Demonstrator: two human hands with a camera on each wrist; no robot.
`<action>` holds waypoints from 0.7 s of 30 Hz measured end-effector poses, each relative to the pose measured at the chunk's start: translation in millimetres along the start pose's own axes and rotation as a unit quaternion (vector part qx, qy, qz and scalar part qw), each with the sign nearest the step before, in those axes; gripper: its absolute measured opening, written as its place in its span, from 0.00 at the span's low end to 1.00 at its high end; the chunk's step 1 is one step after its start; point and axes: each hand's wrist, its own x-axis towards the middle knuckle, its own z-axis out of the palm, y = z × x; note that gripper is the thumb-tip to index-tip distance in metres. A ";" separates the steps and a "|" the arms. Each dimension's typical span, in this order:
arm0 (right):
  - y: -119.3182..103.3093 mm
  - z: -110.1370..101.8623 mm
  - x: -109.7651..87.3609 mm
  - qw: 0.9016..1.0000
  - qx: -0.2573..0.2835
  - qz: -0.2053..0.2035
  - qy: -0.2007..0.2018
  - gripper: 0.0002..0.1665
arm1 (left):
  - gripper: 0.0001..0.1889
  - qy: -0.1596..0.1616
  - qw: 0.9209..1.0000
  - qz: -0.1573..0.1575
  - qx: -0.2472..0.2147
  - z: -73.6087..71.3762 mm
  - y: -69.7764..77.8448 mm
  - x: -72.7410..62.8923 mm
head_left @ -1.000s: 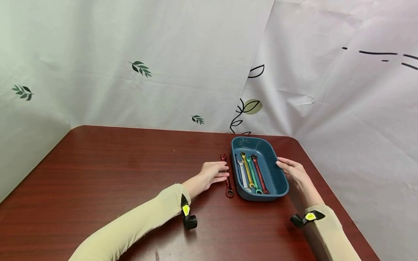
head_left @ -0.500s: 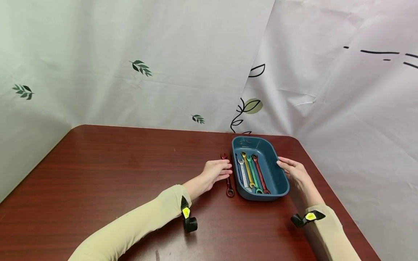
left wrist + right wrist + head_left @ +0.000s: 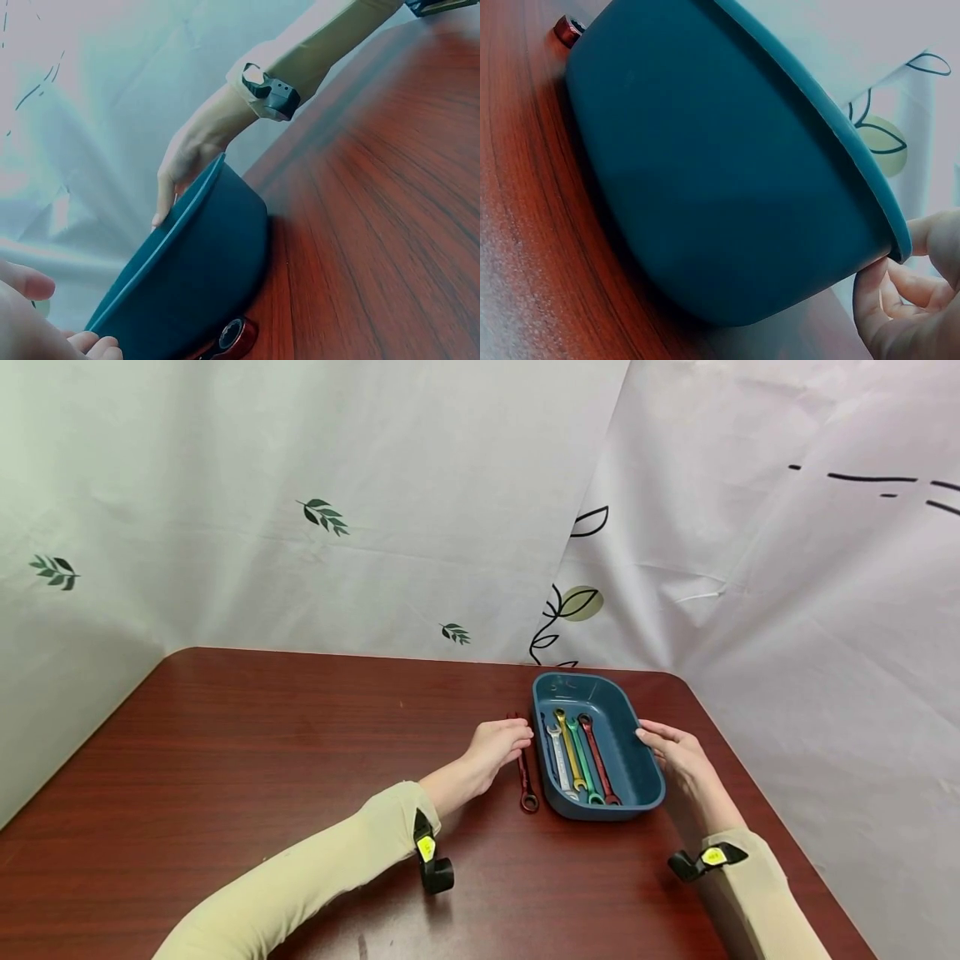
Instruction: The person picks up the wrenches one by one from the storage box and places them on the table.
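Note:
A blue plastic bin point(image 3: 600, 813) stands on the table. In it lie a silver wrench point(image 3: 559, 762), a yellow wrench point(image 3: 572, 757), a green wrench point(image 3: 582, 758) and a red wrench point(image 3: 596, 753), side by side. Outside, along the bin's left wall, lies a second red wrench point(image 3: 528, 797), its middle hidden by my left hand point(image 3: 495, 747). That hand's fingers are relaxed, fingertips right at the bin's left rim. At the right side, my right hand point(image 3: 675, 758) pinches the rim, with thumb and fingers meeting at the bin's edge point(image 3: 901, 240).
The bin is near the back right corner of the brown table point(image 3: 300, 735). A pale cloth point(image 3: 420, 485) with leaf prints hangs behind and to the right. A wrist camera point(image 3: 435, 868) is strapped over each sleeve.
My left hand has moved slightly right and away from me, from over the outer red wrench to the bin's left rim. The right hand and the bin look almost unmoved.

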 end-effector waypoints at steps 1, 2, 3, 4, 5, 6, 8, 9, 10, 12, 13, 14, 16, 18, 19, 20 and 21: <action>0.0 0.1 0.1 1.000 0.001 0.001 0.000 0.41 | 0.24 0.001 1.000 0.002 0.002 0.3 0.7 -0.5; 0.0 0.1 0.3 1.000 0.002 0.002 0.001 0.41 | 0.24 0.001 1.000 0.004 0.004 0.6 1.4 -0.5; -0.3 0.3 0.0 1.000 0.003 0.003 0.001 0.41 | 0.24 0.001 1.000 0.006 0.008 0.9 2.1 -0.6; -0.5 0.4 -0.1 1.000 0.004 0.003 0.000 0.41 | 0.24 0.003 1.000 0.008 0.011 1.3 3.1 -0.9; -0.4 0.3 0.0 1.000 0.006 0.003 -0.001 0.41 | 0.24 0.003 1.000 0.010 0.011 1.5 4.1 -1.0; -0.4 0.4 0.0 1.000 0.006 0.005 0.001 0.41 | 0.24 0.004 1.000 0.009 0.011 1.6 5.1 -1.1; -0.1 0.2 0.4 1.000 0.009 0.005 0.001 0.41 | 0.24 0.004 1.000 0.009 0.012 2.0 7.2 -1.2; -0.5 0.4 0.0 1.000 0.009 0.005 0.001 0.41 | 0.24 0.004 1.000 0.009 0.013 2.2 8.5 -1.7; -0.5 0.1 0.1 1.000 0.010 0.003 -0.001 0.41 | 0.23 0.004 1.000 0.009 0.011 2.3 9.9 -2.1; -0.4 0.4 0.4 1.000 0.011 0.004 0.002 0.40 | 0.23 0.002 1.000 0.010 0.011 2.7 12.4 -2.7; -0.4 0.4 0.6 1.000 0.012 0.004 0.002 0.40 | 0.23 0.002 1.000 0.011 0.011 3.0 13.6 -3.0; -0.5 0.4 0.5 1.000 0.013 0.004 0.000 0.40 | 0.23 0.001 1.000 0.012 0.012 3.3 14.6 -3.1; -0.7 0.7 0.5 1.000 0.014 0.006 0.000 0.40 | 0.23 -0.001 1.000 0.014 0.012 4.2 16.1 -2.7; -0.6 0.8 0.8 1.000 0.015 0.009 0.002 0.40 | 0.22 -0.003 1.000 0.015 0.012 5.1 17.5 -2.5; -0.5 0.8 0.8 1.000 0.015 0.010 0.002 0.40 | 0.22 -0.005 1.000 0.016 0.012 5.7 18.1 -2.3; -0.5 0.8 0.8 1.000 0.014 0.010 0.001 0.40 | 0.22 -0.006 1.000 0.017 0.010 6.3 18.9 -2.3; -0.4 0.9 0.9 1.000 0.012 0.011 0.002 0.40 | 0.22 -0.007 1.000 0.019 0.011 7.0 19.8 -2.3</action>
